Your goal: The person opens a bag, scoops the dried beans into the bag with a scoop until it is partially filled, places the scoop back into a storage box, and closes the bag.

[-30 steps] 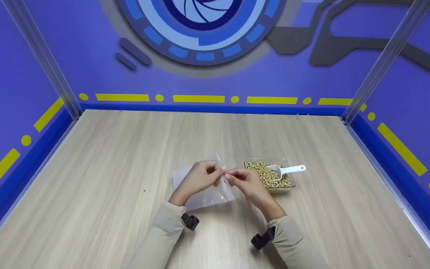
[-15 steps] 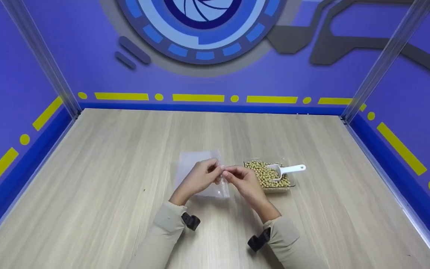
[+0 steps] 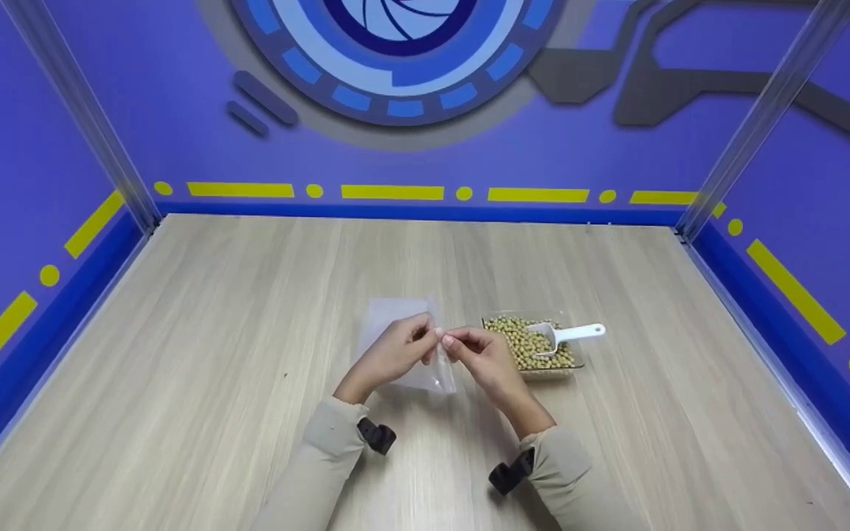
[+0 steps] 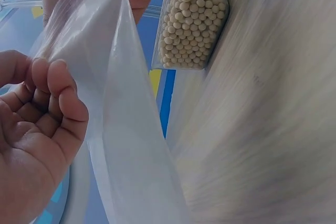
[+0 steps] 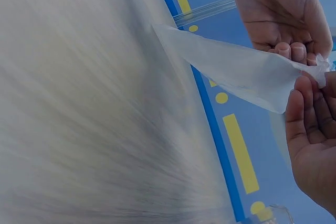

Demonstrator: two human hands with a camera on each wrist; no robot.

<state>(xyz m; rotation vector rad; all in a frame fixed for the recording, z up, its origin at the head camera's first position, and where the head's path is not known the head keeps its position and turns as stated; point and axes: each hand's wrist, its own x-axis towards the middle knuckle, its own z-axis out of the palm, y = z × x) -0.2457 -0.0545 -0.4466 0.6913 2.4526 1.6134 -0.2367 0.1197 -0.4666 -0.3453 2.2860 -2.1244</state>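
Observation:
A thin, see-through plastic bag [image 3: 414, 377] hangs from both hands just above the table. My left hand [image 3: 392, 352] pinches its edge between thumb and fingertips, and in the left wrist view the remaining fingers are curled. Close beside it, my right hand [image 3: 490, 361] pinches the same edge. The right wrist view has the fingertips of both hands meeting at a gathered bit of the bag [image 5: 241, 69]. Right of the hands stands a clear container [image 3: 578, 364] of round, pale yellow beans [image 3: 517, 341]. A white scoop [image 3: 580, 333] lies in the beans, handle pointing right.
The wood-grain table [image 3: 248, 332] is enclosed by blue panels [image 3: 425, 166] at the back and sides. Clear posts [image 3: 757, 110] stand at the back corners. The bean container sits close behind the right hand.
The bag has swung round: its lower edge has risen and its left side has shifted right. Both hands stay nearly in place, still pinching it. Container and scoop have not moved.

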